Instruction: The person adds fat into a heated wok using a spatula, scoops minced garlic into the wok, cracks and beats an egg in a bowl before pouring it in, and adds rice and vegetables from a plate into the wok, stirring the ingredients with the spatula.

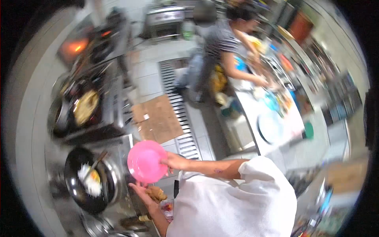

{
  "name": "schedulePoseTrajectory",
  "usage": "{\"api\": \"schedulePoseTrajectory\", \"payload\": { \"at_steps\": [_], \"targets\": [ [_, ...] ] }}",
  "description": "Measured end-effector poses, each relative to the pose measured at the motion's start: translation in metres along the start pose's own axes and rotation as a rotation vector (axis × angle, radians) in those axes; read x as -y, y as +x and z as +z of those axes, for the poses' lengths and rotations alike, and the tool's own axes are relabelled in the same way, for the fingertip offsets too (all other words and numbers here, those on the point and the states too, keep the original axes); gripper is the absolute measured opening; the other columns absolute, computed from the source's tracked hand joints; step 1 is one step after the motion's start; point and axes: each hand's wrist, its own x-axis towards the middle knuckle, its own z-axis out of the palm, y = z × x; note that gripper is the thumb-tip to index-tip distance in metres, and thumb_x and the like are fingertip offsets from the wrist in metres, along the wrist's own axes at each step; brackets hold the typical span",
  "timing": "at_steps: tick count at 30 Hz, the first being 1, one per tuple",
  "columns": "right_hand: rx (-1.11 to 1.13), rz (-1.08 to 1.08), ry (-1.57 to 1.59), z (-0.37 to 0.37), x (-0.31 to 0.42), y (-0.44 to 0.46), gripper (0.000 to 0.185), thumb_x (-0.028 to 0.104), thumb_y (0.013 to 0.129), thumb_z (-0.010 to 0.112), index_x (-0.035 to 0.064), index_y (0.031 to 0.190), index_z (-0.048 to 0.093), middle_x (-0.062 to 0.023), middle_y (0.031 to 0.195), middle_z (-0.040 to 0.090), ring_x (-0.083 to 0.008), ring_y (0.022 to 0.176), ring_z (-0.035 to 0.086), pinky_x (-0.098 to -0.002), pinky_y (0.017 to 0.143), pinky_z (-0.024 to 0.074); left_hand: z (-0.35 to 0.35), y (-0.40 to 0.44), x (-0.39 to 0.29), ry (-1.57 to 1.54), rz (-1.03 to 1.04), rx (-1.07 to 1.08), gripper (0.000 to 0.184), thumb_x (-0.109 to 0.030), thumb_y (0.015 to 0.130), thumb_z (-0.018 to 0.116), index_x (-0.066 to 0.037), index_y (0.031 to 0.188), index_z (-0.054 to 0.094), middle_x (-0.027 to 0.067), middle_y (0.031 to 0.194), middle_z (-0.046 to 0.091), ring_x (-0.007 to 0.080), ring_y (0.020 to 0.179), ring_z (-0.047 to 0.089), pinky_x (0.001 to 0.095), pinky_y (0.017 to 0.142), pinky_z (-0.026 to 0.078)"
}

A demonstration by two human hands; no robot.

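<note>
My right hand [173,161] grips the edge of a round pink plate [147,162], its fingers at the right side of the rim. Just below the plate is my left hand [142,192], fingers spread and near the lower rim; whether it touches the plate I cannot tell. Left of the plate, a black wok [75,197] holds white food [92,186] with a yellow patch, and a utensil [102,156] leans in it. Beside my left forearm lie a brown lumpy item [156,194] and a clear bag or tub [167,208] with red bits.
Another pan with yellowish food [86,107] stands on the upper-left stove, with orange flame [77,48] beyond. A co-worker in a striped top [222,41] bends over the white table [258,138] at the upper right. Cardboard [157,118] and a drain grate [173,96] are on the floor.
</note>
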Motion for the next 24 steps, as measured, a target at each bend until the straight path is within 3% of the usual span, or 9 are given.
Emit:
{"api": "schedulePoseTrajectory", "payload": {
  "at_steps": [4,6,11,15,17,20,21,23,24],
  "targets": [
    [-0.57,-0.155,0.158,-0.095,-0.016,-0.078,0.03,0.026,0.101,0.055,0.0037,0.121,0.055,-0.0073,0.089,0.07,-0.0131,0.064,0.067,-0.0265,0.052,0.051,-0.011,0.034,0.031,0.168,-0.156,0.443,0.078,-0.071,0.099,0.036,-0.002,0.131,0.053,0.0145,0.091,0.069,0.0235,0.075,0.066,0.0385,0.065,0.057],
    [-0.874,-0.312,0.237,-0.143,-0.039,-0.127,0.028,0.024,0.102,0.055,0.0042,0.122,0.053,-0.0086,0.088,0.07,-0.0144,0.064,0.067,-0.0264,0.051,0.0506,-0.002,0.042,0.055,0.24,-0.241,0.026,0.071,-0.069,0.099,0.038,-0.004,0.119,0.058,0.0144,0.075,0.066,0.0245,0.056,0.06,0.0373,0.05,0.053],
    [-1.569,-0.334,0.427,-0.271,-0.088,-0.273,0.035,0.027,0.104,0.051,0.0016,0.126,0.041,-0.0165,0.082,0.068,-0.0244,0.059,0.07,-0.0312,0.044,0.0531,-0.047,0.089,0.12,0.368,-0.39,-0.026,0.065,-0.066,0.1,0.041,-0.005,0.111,0.061,0.0152,0.074,0.064,0.0268,0.058,0.06,0.0378,0.051,0.052],
    [-1.991,-0.303,0.527,-0.385,-0.129,-0.418,0.036,0.033,0.104,0.05,0.0043,0.126,0.05,-0.014,0.098,0.071,-0.023,0.066,0.072,-0.0328,0.047,0.0514,-0.062,0.078,0.175,0.457,-0.391,-0.171,0.062,-0.062,0.101,0.04,-0.004,0.106,0.063,0.017,0.078,0.066,0.0305,0.062,0.062,0.0417,0.054,0.054],
    [-2.147,-0.319,0.62,-0.451,-0.16,-0.477,0.036,0.027,0.103,0.051,0.0023,0.129,0.048,-0.0166,0.096,0.072,-0.0233,0.057,0.07,-0.0314,0.041,0.0495,-0.087,0.076,0.206,0.494,-0.406,-0.2,0.063,-0.062,0.101,0.041,-0.004,0.104,0.063,0.0176,0.081,0.067,0.0313,0.066,0.064,0.0431,0.056,0.055],
    [-2.072,-0.337,0.73,-0.538,-0.213,-0.545,0.044,0.034,0.104,0.048,0.0038,0.135,0.047,-0.0191,0.111,0.07,-0.028,0.077,0.073,-0.0391,0.058,0.0563,-0.138,0.057,0.226,0.393,-0.567,-0.188,0.062,-0.061,0.101,0.042,-0.003,0.096,0.063,0.0182,0.081,0.067,0.0335,0.07,0.067,0.0452,0.063,0.058],
    [-2.061,-0.298,0.719,-0.553,-0.235,-0.566,0.044,0.034,0.104,0.048,0.0038,0.135,0.047,-0.0191,0.111,0.07,-0.028,0.077,0.073,-0.0391,0.058,0.0563,-0.138,0.039,0.228,0.44,-0.613,-0.078,0.049,-0.055,0.102,0.044,-0.011,0.085,0.057,0.0102,0.074,0.06,0.0248,0.065,0.06,0.0394,0.061,0.053],
    [-1.653,-0.45,0.909,-0.577,-0.264,-0.581,0.057,0.046,0.103,0.045,0.0077,0.146,0.041,-0.0209,0.124,0.066,-0.0342,0.105,0.068,-0.0475,0.084,0.0542,-0.122,-0.015,0.231,0.359,-0.51,0.058,0.039,-0.044,0.104,0.048,-0.018,0.075,0.055,0.0027,0.067,0.054,0.0146,0.061,0.054,0.034,0.059,0.048],
    [-1.761,-0.28,0.916,-0.578,-0.259,-0.566,0.067,0.055,0.102,0.043,0.013,0.153,0.033,-0.0208,0.137,0.058,-0.0381,0.12,0.059,-0.0501,0.101,0.0458,-0.121,-0.022,0.234,0.436,-0.503,0.064,0.039,-0.045,0.103,0.049,-0.016,0.077,0.057,0.004,0.069,0.055,0.0164,0.064,0.056,0.0352,0.061,0.049]
  ]
}}
